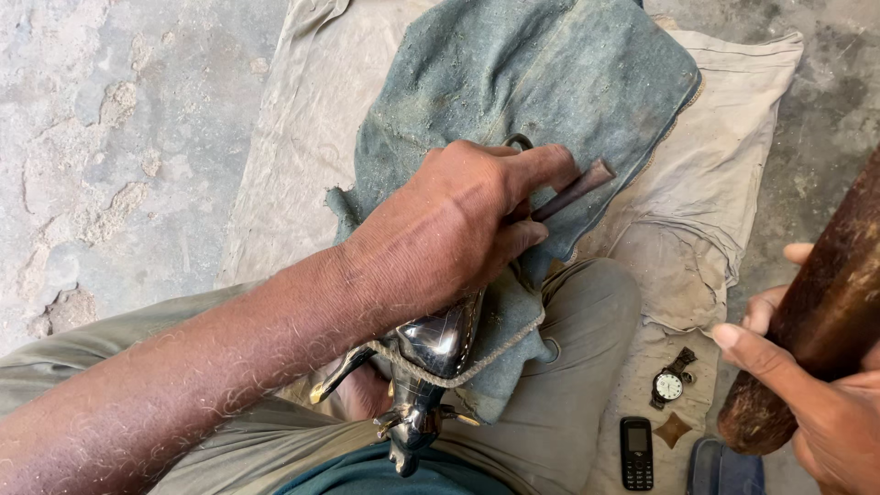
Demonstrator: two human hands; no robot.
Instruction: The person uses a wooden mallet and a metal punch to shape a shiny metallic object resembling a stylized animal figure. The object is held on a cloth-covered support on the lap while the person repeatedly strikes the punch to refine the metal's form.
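Observation:
My left hand (458, 234) is closed around a thin dark metal punch (577, 189), its flat head pointing up to the right. The hand presses down on a shiny metal figure (431, 362) that rests on a blue-grey cloth (541, 82) over my lap. A cord (477, 362) runs across the figure. My right hand (816, 385) grips a thick brown wooden mallet (825, 312) at the right edge, held apart from the punch.
A beige sheet (302, 119) covers the rough concrete floor (110, 137). On the sheet at the lower right lie a wristwatch (669, 383), a small black phone (636, 453) and a brown diamond-shaped piece (674, 429). My knee (587, 302) is bent beneath the cloth.

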